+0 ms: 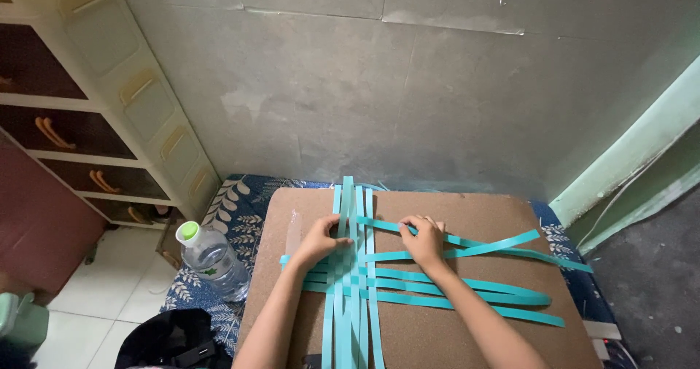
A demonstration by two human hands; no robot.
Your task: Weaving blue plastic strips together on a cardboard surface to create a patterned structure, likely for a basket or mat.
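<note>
Several long teal strips (467,289) lie woven across a brown board (481,216): some run away from me, others run off to the right. My left hand (321,239) presses on the upright strips near the crossing, fingers curled over them. My right hand (424,239) rests on the top sideways strip (496,246), pinching it just right of the upright ones.
A clear plastic bottle with a green cap (211,258) stands left of the board on a blue leaf-patterned cloth (237,212). A cream drawer unit (138,99) stands at the left wall. A black object (171,340) lies at the lower left. A grey wall rises behind.
</note>
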